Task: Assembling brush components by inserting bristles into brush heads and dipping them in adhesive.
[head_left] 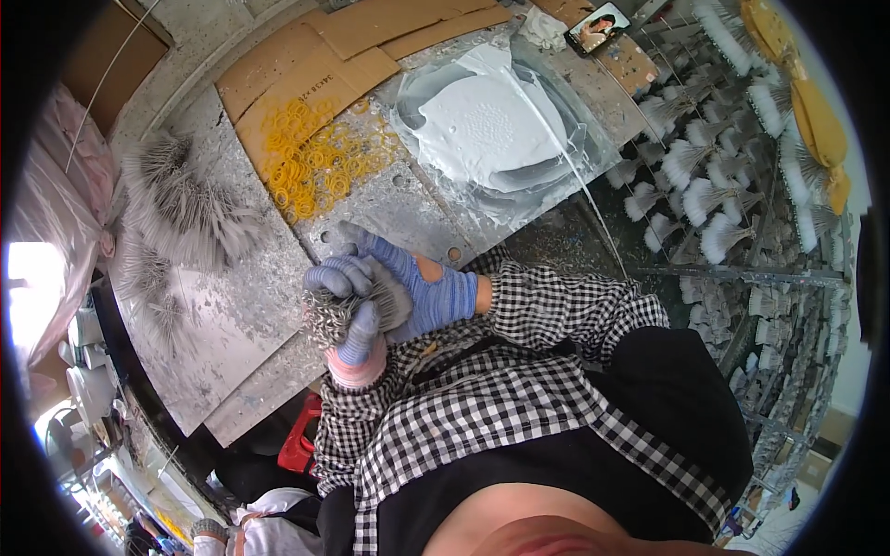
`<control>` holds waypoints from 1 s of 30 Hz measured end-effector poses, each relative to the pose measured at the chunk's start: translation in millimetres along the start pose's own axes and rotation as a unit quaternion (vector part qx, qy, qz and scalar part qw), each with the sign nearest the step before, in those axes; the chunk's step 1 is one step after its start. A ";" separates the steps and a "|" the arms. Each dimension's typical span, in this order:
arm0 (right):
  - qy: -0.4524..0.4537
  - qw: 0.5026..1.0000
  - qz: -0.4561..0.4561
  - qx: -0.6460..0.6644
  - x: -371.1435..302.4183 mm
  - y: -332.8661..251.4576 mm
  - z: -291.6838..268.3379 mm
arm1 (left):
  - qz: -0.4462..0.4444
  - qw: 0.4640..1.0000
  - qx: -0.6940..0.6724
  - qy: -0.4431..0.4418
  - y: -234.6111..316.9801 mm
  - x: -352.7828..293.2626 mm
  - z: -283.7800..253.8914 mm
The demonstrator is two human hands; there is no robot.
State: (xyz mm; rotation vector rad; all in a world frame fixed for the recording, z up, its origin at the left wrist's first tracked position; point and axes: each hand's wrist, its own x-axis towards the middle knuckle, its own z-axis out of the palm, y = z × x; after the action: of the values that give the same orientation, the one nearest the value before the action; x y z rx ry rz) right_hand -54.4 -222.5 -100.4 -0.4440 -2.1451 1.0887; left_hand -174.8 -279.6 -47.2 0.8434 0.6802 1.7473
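Note:
Both my hands wear blue-grey striped gloves and meet over the near edge of the worktable. My left hand (360, 335), with a pink cuff, is closed around a bundle of thin grey strands (394, 301). Twisted, wiry ends of the bundle stick out on its left side. My right hand (431, 298) cups the bundle's brushy end from the right, its fingers reaching over the top; the glove has a hole near the wrist. Parts of the bundle are hidden by the fingers. More grey strand bundles (199, 208) lie on the table to the left.
Yellow rings (320, 153) lie scattered on cardboard (306, 56). Behind my right hand, a plastic-lined basin (593, 153) holds thick white paste (491, 120) with a thin rod across it. A phone (598, 28) stands at the back. Racks of white-tipped bundles (728, 232) fill the right side.

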 end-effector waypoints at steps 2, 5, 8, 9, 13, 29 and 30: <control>0.005 0.997 0.010 0.079 -2.7 -10.1 -1.9 | 0.026 0.999 -0.002 -0.028 -6.8 -9.8 -18.9; 0.028 0.987 0.090 0.129 -13.9 -26.6 -4.6 | -0.121 0.923 0.348 -0.108 16.9 -20.9 -45.4; -0.091 0.807 0.312 0.493 -18.0 -48.8 -24.9 | -0.133 0.979 0.131 -0.088 39.3 1.0 -16.3; -0.209 0.900 0.230 0.305 -24.5 -34.6 -25.3 | -0.138 0.987 0.023 -0.074 45.1 7.0 -2.8; -0.169 0.861 0.149 0.456 -37.6 -15.1 7.1 | -0.021 0.958 -0.034 -0.284 22.0 0.2 9.3; 0.012 0.966 0.057 -0.253 -11.2 52.2 12.8 | 0.102 0.930 0.350 -0.047 -26.6 21.8 -25.7; 0.013 0.965 0.056 -0.256 -10.8 58.2 11.7 | 0.119 0.942 0.305 -0.076 -19.8 14.9 -24.7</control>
State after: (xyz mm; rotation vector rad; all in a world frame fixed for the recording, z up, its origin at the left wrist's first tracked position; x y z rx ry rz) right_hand -55.2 -201.0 -156.7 -0.8157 -2.3918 0.5645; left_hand -186.9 -260.5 -73.9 1.5217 1.0747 1.6698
